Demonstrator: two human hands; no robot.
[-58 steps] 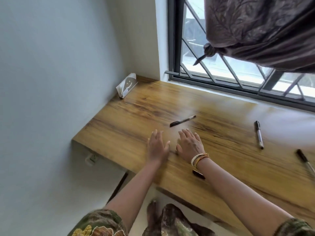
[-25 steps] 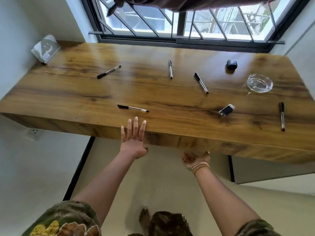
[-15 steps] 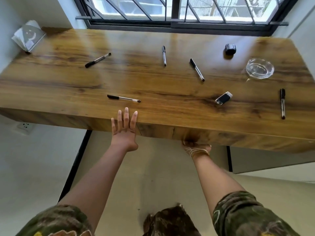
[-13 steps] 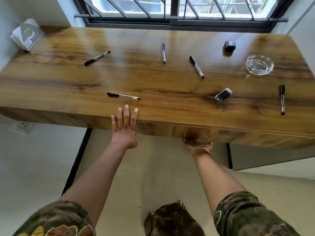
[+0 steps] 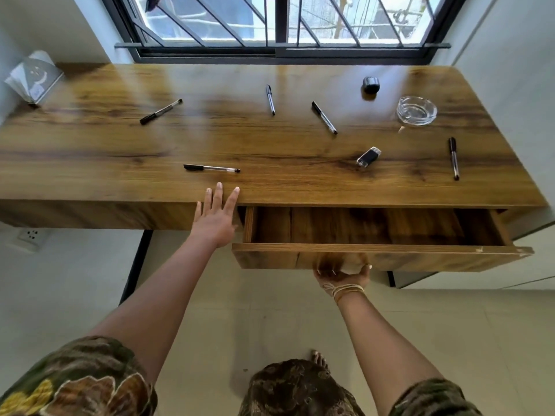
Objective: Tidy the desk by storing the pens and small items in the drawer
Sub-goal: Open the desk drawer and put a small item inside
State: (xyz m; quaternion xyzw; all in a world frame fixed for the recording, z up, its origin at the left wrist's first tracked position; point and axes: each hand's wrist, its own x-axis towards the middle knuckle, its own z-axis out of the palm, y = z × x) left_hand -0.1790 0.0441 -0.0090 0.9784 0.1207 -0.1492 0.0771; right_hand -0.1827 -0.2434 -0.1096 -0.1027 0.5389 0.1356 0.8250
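The wooden drawer (image 5: 381, 256) under the desk stands pulled out, its inside bare. My right hand (image 5: 341, 273) grips the underside of the drawer front, fingers hidden beneath it. My left hand (image 5: 214, 216) lies flat with fingers spread on the desk's front edge, left of the drawer. Several black pens lie on the desk (image 5: 90, 151): one near my left hand (image 5: 211, 168), one far left (image 5: 160, 112), two in the middle (image 5: 270, 99) (image 5: 324, 118), one at the right (image 5: 453, 157). A small black lighter-like item (image 5: 368, 157) and a dark case (image 5: 371, 84) also rest there.
A glass ashtray (image 5: 416, 110) sits at the back right. A card holder (image 5: 33, 75) leans on the left wall. A barred window (image 5: 282, 22) runs behind the desk. A wall socket (image 5: 30, 235) is below left. My knee and foot are under the drawer.
The drawer has slid out from shut to open, pulled by my right hand. My left hand has stayed on the desk edge. The view has moved closer.
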